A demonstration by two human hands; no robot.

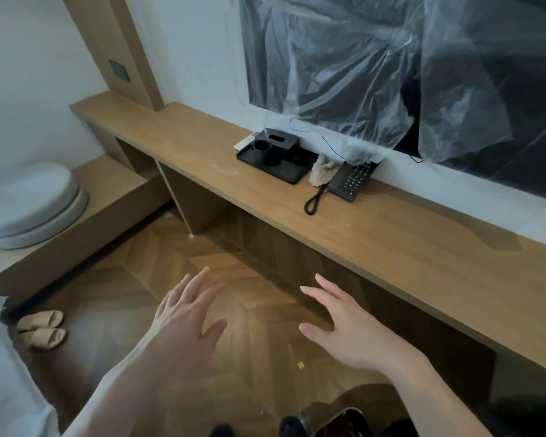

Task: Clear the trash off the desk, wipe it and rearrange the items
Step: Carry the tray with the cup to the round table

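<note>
My left hand (188, 320) and right hand (347, 326) hang over the wooden floor (139, 266) in front of the desk (391, 241), fingers spread, holding nothing. On the desk against the wall sits a black tray (292, 175) with a cup (261, 150) and a tissue box (281, 141). A crumpled rag (322, 169) lies between the tray and the black telephone (350, 182).

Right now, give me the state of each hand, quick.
Left hand: open, fingers spread, holding nothing, above the floor.
Right hand: open, fingers straight, holding nothing, short of the desk.
</note>
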